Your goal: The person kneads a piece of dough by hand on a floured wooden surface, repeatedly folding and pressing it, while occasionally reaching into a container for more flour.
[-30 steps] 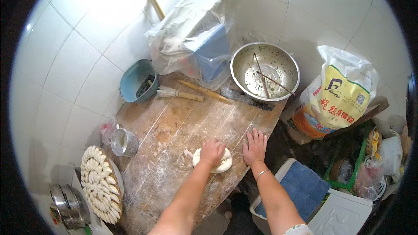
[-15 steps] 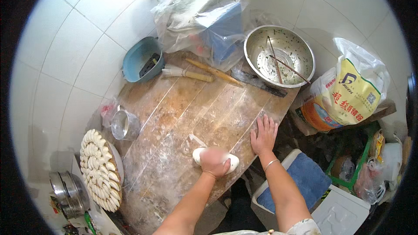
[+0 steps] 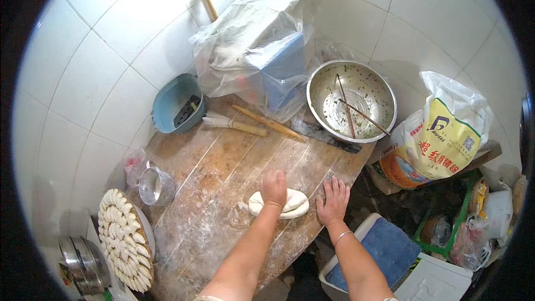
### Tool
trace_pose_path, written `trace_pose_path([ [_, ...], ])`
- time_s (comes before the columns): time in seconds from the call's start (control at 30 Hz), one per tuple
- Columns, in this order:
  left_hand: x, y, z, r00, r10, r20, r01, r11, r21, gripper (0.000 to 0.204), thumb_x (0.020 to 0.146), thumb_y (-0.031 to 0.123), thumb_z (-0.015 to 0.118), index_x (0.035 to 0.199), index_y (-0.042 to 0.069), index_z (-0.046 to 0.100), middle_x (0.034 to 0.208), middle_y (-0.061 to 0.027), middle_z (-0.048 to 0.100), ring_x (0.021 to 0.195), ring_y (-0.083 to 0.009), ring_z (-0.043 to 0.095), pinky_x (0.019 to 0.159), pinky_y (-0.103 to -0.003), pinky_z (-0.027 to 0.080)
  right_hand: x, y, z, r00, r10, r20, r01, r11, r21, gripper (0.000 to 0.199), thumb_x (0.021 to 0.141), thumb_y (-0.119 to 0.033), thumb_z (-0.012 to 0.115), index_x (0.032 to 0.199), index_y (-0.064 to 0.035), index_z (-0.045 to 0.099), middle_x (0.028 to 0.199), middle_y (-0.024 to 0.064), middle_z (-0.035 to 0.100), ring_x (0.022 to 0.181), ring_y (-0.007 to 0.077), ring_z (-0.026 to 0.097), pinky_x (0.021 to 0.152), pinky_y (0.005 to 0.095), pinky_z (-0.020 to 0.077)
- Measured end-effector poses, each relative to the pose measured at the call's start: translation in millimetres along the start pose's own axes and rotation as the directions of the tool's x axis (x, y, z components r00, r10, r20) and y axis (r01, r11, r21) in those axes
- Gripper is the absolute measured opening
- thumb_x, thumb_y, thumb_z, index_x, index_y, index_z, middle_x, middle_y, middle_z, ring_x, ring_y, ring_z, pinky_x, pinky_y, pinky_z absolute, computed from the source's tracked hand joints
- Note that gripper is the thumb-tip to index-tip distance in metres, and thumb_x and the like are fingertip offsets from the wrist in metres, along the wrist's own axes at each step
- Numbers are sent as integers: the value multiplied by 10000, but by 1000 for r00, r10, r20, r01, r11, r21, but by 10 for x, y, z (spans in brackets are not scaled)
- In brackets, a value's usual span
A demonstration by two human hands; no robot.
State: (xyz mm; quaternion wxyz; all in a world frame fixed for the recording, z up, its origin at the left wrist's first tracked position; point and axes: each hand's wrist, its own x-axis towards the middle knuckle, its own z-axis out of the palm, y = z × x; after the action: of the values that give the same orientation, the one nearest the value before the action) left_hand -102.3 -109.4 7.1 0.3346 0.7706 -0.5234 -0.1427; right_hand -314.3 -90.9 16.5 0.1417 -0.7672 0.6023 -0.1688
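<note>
A white, smooth lump of dough (image 3: 295, 205) lies on the floury wooden board (image 3: 223, 189), with a fold running across its top. My left hand (image 3: 273, 188) is closed in a fist over the dough's far left part, its fingers curled down into it. What the fingertips grip is hidden beneath the hand. To the right of the dough, my right hand (image 3: 334, 200) rests flat near the board's right edge, fingers spread, holding nothing. A bracelet circles that wrist. White flour is smeared over the wood around the dough.
Along the back stand a blue tub (image 3: 178, 106), a brush (image 3: 234, 125), a wooden rolling pin (image 3: 270, 124) and a steel bowl (image 3: 356, 100) with chopsticks. A metal cup (image 3: 156, 187) and a tray of dumplings (image 3: 125, 239) are left; a flour bag (image 3: 446, 139) stands right.
My left hand has gone from pressing on the dough's middle to a fist at its far left part. The dough looks wider and folded. My right hand stays flat; the view has tilted up.
</note>
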Motion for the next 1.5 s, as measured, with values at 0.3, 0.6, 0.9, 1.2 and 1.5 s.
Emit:
trace_pose_path([
  [0.3, -1079, 5, -926, 958, -206, 201, 140, 944, 298, 638, 736, 529, 719, 1192, 102, 588, 1093, -163, 608, 1005, -336, 592, 844, -477, 467, -12, 158, 106, 997, -37, -72, 31, 996, -89, 531, 878, -314, 570, 1362, -103, 506, 1514, 162, 369, 1395, 374, 299, 1174, 525, 139],
  [0.6, -2275, -910, -1710, 800, -441, -407, 496, 868, 34, 743, 858, 414, 631, 1387, -53, 400, 1419, -294, 386, 1290, -448, 405, 1074, -513, 334, -9, 52, 101, 999, -36, -20, 34, 993, -116, 536, 913, -325, 522, 1402, -112, 466, 1517, 148, 364, 1410, 355, 281, 1175, 521, 130],
  [0.9, -1653, -936, -1572, 920, -306, -245, 386, 813, 435, 682, 799, 503, 655, 1329, 92, 531, 1359, -188, 478, 1291, -379, 394, 1077, -550, 258, 7, 120, 88, 999, -32, 36, 36, 991, -131, 558, 903, -317, 522, 1404, -76, 466, 1529, 184, 337, 1418, 380, 261, 1170, 539, 120],
  [1.2, -913, -1479, -1801, 996, -89, 4, 76, 870, 487, 237, 818, 373, 606, 804, 144, 666, 832, -106, 651, 830, -332, 613, 767, -476, 446, -54, 146, 72, 998, -58, -9, 57, 993, -103, 551, 877, -259, 538, 1391, -72, 472, 1528, 179, 338, 1405, 400, 268, 1163, 550, 136],
  [1.5, -919, -775, -2112, 965, -202, 167, 109, 889, 445, 427, 911, 503, 521, 965, 138, 735, 1022, -138, 683, 991, -315, 608, 924, -495, 374, -7, 130, 110, 1000, -13, -27, 10, 997, -83, 526, 901, -290, 539, 1397, -122, 480, 1534, 146, 344, 1417, 378, 268, 1177, 531, 127],
])
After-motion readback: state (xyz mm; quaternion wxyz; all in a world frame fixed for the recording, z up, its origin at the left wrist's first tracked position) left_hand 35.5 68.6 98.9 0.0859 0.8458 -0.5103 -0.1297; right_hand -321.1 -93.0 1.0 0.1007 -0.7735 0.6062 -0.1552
